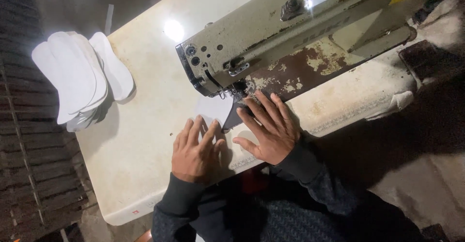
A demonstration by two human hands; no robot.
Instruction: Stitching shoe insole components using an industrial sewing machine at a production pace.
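Both hands are laid flat on a cream worktop (pixel 145 155) in front of an old industrial sewing machine (pixel 290 33) with chipped, rust-stained paint. The left hand (pixel 195 151) is spread open, palm down, fingers extended and pressed on the near edge of a white fabric piece (pixel 215 109) that lies under the machine's head. The right hand (pixel 271 128) is likewise open and flat, nothing gripped; its fingertips (pixel 254 101) are set on a dark fabric piece (pixel 236 118) that overlaps the white piece just below the needle area (pixel 232 93). The 2 pieces are touching, the dark one to the right of the white one, between the 2 hands and the machine. Whether the needle is down in the fabric cannot be told, as the area is shadowed. Dark knitted sleeves (pixel 300 167) are seen on both forearms. At the far left corner of the worktop, well apart from the hands, a fanned stack of white sole-shaped cut pieces (pixel 80 77) is seen, partly overhanging the edge. A bright lamp reflection (pixel 173 30) is noted on the worktop beside the machine head. A printed ruler strip (pixel 348 116) runs along the near edge at the right.
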